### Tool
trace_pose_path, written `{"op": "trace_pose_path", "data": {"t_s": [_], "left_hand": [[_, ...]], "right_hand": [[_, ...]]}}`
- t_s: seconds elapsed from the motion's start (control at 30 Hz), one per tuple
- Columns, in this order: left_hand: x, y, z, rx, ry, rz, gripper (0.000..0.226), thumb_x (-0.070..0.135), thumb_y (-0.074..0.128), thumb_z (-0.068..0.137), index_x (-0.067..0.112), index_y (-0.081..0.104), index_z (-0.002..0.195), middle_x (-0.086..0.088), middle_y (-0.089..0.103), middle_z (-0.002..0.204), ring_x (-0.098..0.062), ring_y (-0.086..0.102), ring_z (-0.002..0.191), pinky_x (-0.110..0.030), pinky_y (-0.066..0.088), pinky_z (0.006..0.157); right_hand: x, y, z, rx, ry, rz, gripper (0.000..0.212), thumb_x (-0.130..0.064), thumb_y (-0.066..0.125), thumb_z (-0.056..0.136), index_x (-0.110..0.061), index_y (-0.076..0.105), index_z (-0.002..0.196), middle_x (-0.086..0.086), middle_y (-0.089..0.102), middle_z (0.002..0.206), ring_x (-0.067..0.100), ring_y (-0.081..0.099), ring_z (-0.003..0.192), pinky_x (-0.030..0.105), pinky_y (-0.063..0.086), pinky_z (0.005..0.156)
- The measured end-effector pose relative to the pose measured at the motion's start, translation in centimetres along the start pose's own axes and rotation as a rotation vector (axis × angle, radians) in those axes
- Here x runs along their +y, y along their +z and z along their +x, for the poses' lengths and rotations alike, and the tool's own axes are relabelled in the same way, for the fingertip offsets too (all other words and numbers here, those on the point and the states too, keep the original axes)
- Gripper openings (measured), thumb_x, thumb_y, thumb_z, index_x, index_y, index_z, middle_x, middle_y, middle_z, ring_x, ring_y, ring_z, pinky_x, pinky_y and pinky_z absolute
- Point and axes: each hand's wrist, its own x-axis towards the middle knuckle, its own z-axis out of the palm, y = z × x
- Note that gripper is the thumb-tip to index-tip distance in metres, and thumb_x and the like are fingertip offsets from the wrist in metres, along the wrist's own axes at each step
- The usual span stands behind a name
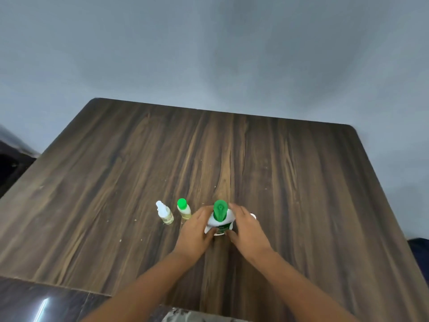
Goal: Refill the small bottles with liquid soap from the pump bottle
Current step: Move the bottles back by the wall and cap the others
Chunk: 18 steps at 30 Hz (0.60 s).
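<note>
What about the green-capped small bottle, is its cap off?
No, the green cap sits on the small bottle, which stands beside the pump bottle.

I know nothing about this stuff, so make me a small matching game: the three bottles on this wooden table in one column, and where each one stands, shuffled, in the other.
Things:
1. white pump bottle with green pump head
2. small clear bottle with round green cap
3. small clear bottle with white nozzle cap

Places:
A. leftmost, standing untouched
B. gripped between the left hand and the right hand
C. middle of the three, upright

Pairs: 1-B, 2-C, 3-A
</note>
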Motion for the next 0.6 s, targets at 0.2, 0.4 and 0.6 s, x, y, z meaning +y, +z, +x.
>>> {"op": "trace_pose_path", "data": {"t_s": [0.2,0.4,0.6], "left_hand": [[1.5,-1.0,2.3,-0.091,-0.143,0.102,0.033,0.0,0.058,0.078,0.009,0.062,0.109,-0.003,0.066,0.1,-0.014,0.06,0.091,-0.011,0.033,0.071],[1.5,-1.4,4.2,-0.161,-0.13,0.236,0.03,0.006,0.058,0.081,0.008,0.058,0.111,-0.009,0.064,0.108,-0.026,0.061,0.096,-0.022,0.036,0.073],[1.6,-2.2,8.6,-0.235,-0.147,0.456,0.025,0.012,0.053,0.085,0.008,0.057,0.109,-0.009,0.063,0.108,-0.029,0.057,0.1,-0.033,0.038,0.078]], "right_hand": [[-1.6,-1.7,2.4,-0.091,0.02,-0.111,0.025,-0.012,0.05,0.091,-0.01,0.06,0.114,0.01,0.063,0.109,0.027,0.06,0.101,0.032,0.043,0.084],[-0.9,-1.0,4.9,-0.082,0.051,-0.173,0.017,-0.016,0.051,0.09,-0.014,0.063,0.102,0.009,0.068,0.101,0.028,0.065,0.094,0.034,0.051,0.078],[-1.5,-1.9,8.2,-0.068,0.107,-0.133,0.019,-0.01,0.053,0.081,-0.011,0.063,0.096,0.01,0.068,0.093,0.028,0.066,0.086,0.036,0.053,0.072]]}}
